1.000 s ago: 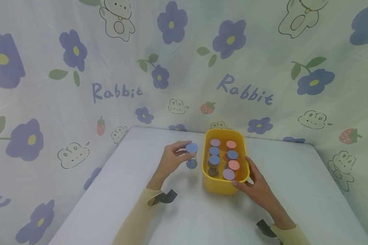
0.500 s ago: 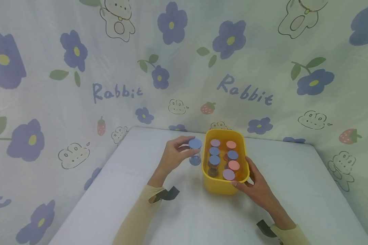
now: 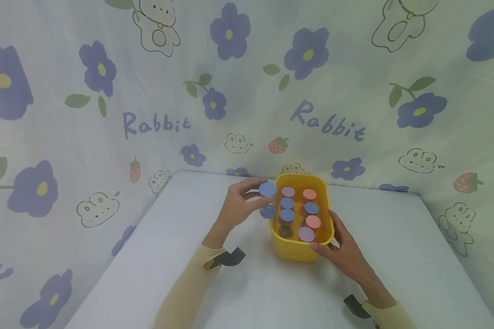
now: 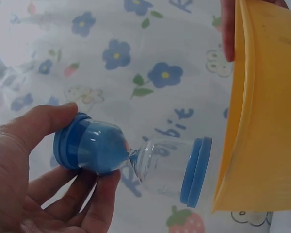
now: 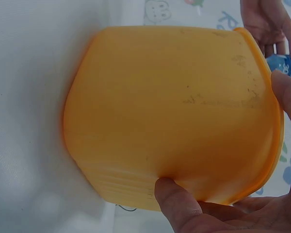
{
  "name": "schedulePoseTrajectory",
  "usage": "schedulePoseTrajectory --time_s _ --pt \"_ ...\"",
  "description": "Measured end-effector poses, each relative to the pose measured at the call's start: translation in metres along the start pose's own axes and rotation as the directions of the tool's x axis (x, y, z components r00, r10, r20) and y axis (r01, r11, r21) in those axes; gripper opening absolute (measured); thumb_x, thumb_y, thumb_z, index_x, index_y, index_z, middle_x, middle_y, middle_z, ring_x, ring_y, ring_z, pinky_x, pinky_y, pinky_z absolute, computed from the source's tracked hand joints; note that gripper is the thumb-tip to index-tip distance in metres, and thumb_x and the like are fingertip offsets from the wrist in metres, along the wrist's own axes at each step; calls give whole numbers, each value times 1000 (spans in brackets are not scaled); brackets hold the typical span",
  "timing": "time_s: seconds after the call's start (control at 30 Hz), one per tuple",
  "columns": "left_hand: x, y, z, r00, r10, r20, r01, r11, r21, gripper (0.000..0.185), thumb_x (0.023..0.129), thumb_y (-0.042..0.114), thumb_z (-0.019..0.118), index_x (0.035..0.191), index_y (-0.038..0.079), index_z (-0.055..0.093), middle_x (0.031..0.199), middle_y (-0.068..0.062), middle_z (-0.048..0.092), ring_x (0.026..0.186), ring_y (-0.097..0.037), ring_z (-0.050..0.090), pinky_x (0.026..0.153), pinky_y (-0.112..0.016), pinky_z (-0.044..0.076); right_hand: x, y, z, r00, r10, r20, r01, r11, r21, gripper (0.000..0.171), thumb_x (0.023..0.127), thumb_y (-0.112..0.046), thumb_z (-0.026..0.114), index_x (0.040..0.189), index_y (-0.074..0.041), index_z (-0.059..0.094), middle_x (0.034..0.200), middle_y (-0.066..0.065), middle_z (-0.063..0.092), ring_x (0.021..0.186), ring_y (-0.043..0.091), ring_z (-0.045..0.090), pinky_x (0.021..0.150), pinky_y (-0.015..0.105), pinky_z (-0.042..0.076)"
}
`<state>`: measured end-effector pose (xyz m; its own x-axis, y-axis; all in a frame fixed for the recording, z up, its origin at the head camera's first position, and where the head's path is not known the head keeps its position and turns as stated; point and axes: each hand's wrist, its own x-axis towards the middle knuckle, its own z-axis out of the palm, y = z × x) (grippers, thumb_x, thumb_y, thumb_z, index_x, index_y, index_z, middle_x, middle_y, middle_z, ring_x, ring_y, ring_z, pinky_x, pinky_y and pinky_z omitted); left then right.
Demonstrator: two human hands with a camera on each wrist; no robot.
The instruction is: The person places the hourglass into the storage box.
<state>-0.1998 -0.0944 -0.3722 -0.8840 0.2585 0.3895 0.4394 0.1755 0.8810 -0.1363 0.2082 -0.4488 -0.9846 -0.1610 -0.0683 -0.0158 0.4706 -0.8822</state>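
My left hand pinches a sand timer by one blue-capped end, between thumb and fingers. Clear glass bulbs show in the left wrist view, with blue sand in the bulb nearest the hand. The timer hangs upright beside the left rim of a yellow plastic bin. Several more sand timers stand inside, with blue caps, pink caps and purple caps. At the bin's near right corner, my right hand grips the rim and wall, thumb at the front and fingers along the right side.
The bin stands on a white-covered table, close to its back edge. Behind and beside the table hangs a curtain printed with flowers and rabbits. A dark strap is at the left wrist and another strap at the right.
My left hand has carried the sand timer right and slightly up, up to the bin's left rim. The right hand and the bin have stayed in place.
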Motion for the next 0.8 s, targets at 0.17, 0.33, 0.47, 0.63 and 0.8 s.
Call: schedulePoseTrajectory --time_s 0.17,0.33,0.47,0.63,0.8 --pt "3 1 7 1000 11 21 -10 1000 -19 45 89 13 81 131 4 67 130 -9 71 118 -25 68 105 -38 59 0 0 0 1000 7 -1 -7 1000 -5 112 87 -50 80 167 -27 4 176 11 11 158 46 21 112 53 43" --pt "6 1 14 999 9 45 -7 999 -40 44 89 14 81 130 5 68 129 -9 71 114 -24 69 105 -41 58 0 0 -1 1000 8 1 -8 1000 0 112 88 -50 79 167 -27 4 176 11 11 158 46 21 112 53 43" --pt "7 0 19 997 -21 72 25 998 -53 44 89 16 82 130 9 68 129 -8 72 116 -24 69 106 -50 57 0 -1 0 1000 16 4 -16 1000 -1 112 88 -50 80 167 -26 4 176 12 10 158 46 20 113 53 42" --pt "6 -2 25 992 -53 112 59 997 -47 44 89 18 81 130 9 68 130 -7 72 117 -23 69 104 -40 59 1 0 0 999 34 13 -34 999 -2 113 87 -51 80 167 -30 3 176 9 9 159 45 19 114 52 42" --pt "5 -5 30 986 -59 154 67 997 -47 45 90 17 79 132 8 67 132 -9 71 115 -23 69 104 -39 59 0 2 0 1000 26 5 -26 1000 -10 113 87 -52 80 167 -32 3 176 8 10 159 45 19 114 52 43"
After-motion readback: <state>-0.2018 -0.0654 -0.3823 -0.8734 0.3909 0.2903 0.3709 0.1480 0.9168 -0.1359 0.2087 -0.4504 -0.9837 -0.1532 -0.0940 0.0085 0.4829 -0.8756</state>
